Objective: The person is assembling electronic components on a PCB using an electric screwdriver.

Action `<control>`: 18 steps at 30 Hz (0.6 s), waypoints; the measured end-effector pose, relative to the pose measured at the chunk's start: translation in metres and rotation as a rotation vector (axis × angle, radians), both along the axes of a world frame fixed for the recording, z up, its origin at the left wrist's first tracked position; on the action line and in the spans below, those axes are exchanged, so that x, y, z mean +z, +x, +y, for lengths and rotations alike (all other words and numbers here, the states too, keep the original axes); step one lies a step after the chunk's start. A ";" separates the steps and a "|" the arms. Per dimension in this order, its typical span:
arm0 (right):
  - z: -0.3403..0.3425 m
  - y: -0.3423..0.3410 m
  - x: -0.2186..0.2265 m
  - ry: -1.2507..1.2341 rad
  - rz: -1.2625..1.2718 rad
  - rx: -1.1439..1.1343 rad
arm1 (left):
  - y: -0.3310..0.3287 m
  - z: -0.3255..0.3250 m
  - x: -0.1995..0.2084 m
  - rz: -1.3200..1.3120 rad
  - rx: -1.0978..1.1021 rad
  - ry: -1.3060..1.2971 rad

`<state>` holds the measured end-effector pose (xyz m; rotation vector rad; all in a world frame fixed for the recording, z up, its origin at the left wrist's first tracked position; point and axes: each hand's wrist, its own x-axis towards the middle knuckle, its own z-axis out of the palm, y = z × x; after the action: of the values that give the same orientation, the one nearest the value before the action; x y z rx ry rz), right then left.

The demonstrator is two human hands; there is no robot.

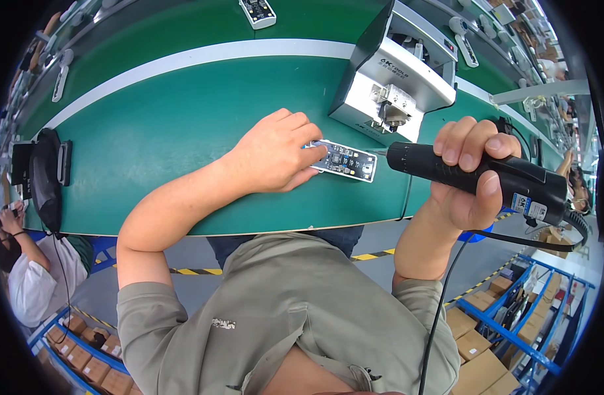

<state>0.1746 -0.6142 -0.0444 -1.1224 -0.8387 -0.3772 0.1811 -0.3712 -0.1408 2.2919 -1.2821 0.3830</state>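
Observation:
My right hand (473, 164) is wrapped round a black electric screwdriver (423, 160), held almost level with its bit pointing left. The bit's tip is close to the right end of a white-edged housing with a circuit board (349, 161); whether it touches cannot be made out. My left hand (282, 151) grips the other end of this housing, thumb and fingers over its left part, on the green bench mat (249, 210). Behind the housing stands a grey and black screw feeder (394, 85) with a metal mechanism in front.
Across the far bench runs a white strip (203, 58); beyond it lies another circuit-board housing (257, 12). White handheld parts (62, 76) sit on the line. At left is a black device (47, 178), with a co-worker (42, 270) beside it. The screwdriver's cable (440, 309) hangs at my right.

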 end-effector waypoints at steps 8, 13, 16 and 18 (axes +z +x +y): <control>0.022 -0.005 -0.022 -0.067 0.071 0.088 | 0.000 0.001 -0.001 0.009 0.000 0.018; 0.035 -0.006 -0.027 0.006 0.154 0.077 | -0.001 0.000 -0.002 0.013 -0.001 0.015; 0.039 -0.006 -0.029 -0.004 0.183 0.088 | -0.001 0.001 -0.001 0.014 -0.005 0.011; 0.042 -0.007 -0.029 -0.014 0.193 0.097 | -0.001 0.001 -0.001 0.021 -0.005 0.014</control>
<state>0.1677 -0.5718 -0.0735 -1.1069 -0.7232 -0.1794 0.1801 -0.3703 -0.1420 2.2978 -1.2840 0.3486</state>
